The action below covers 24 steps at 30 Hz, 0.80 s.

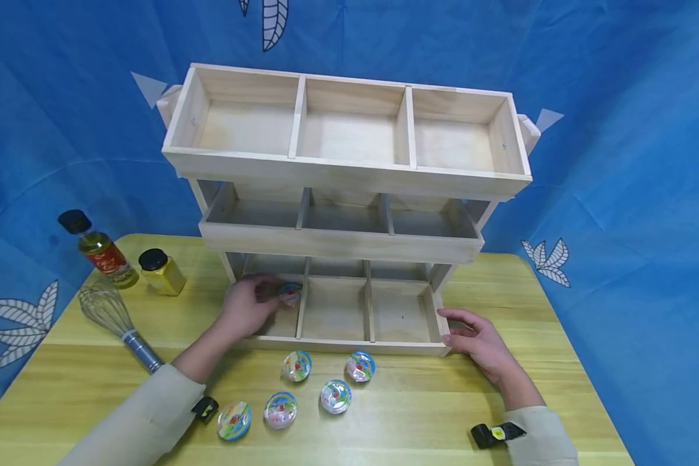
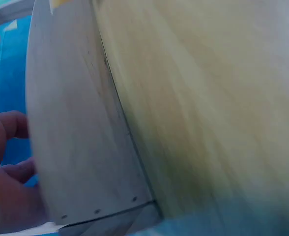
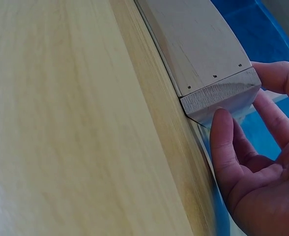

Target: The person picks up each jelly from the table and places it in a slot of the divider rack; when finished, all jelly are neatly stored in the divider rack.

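A pale wooden three-tier rack [image 1: 338, 243] stands on the table, each tier split into three compartments. My left hand [image 1: 247, 307] reaches into the bottom tier's left compartment. It pinches a small round cup [image 1: 290, 294] with a printed, blue-rimmed lid; the left wrist view does not show that cup. At the bottom tier's right end, my right hand [image 1: 474, 340] holds the corner, thumb against the end face [image 3: 220, 101] and a finger over the rim. Several similar round cups [image 1: 280, 410] lie on the table in front of the rack.
Left of the rack stand an oil bottle [image 1: 107, 255] with a black cap and a small yellow jar [image 1: 163, 275]. A whisk [image 1: 119, 323] lies near my left forearm. Blue cloth [image 1: 617, 162] hangs behind the wooden table [image 1: 419, 414].
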{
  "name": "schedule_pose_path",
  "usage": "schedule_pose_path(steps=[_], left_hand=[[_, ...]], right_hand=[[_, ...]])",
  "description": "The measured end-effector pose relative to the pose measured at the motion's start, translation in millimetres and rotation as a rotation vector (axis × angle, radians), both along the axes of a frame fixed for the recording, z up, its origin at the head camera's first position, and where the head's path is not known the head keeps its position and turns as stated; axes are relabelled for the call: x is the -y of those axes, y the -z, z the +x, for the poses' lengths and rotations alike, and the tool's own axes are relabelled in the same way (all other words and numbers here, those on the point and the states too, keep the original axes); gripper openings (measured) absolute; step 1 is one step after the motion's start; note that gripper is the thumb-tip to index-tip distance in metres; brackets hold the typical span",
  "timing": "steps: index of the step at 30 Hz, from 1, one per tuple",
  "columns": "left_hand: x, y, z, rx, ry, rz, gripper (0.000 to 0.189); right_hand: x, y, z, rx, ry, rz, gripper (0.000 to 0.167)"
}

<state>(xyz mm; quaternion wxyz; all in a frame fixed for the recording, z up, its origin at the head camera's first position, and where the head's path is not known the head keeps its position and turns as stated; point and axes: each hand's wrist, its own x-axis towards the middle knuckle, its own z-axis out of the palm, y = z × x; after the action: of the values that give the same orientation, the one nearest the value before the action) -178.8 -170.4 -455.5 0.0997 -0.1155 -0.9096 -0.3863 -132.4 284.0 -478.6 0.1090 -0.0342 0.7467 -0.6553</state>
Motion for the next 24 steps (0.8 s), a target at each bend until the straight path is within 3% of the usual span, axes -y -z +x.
schedule_pose_path(steps=[4, 6, 17, 24], left_hand=[[1.5, -6.2, 19.0, -0.187, 0.035, -0.128, 0.046], [2.9, -8.2, 28.4, -0.213, 0.041, -0.156, 0.052], [22.5, -14.1, 75.4, -0.108, 0.138, 0.031, 0.092], [35.1, -17.9, 104.0, -0.059, 0.212, 0.162, 0.092]], right_hand=[[0.0, -0.6, 0.5, 0.000, -0.001, -0.003, 0.055], [0.0, -0.7, 0.6, -0.001, 0.000, -0.004, 0.055], [-0.2, 1.9, 0.6, 0.006, 0.006, -0.012, 0.056], [0.1, 0.7, 0.5, 0.001, -0.003, -0.013, 0.056]])
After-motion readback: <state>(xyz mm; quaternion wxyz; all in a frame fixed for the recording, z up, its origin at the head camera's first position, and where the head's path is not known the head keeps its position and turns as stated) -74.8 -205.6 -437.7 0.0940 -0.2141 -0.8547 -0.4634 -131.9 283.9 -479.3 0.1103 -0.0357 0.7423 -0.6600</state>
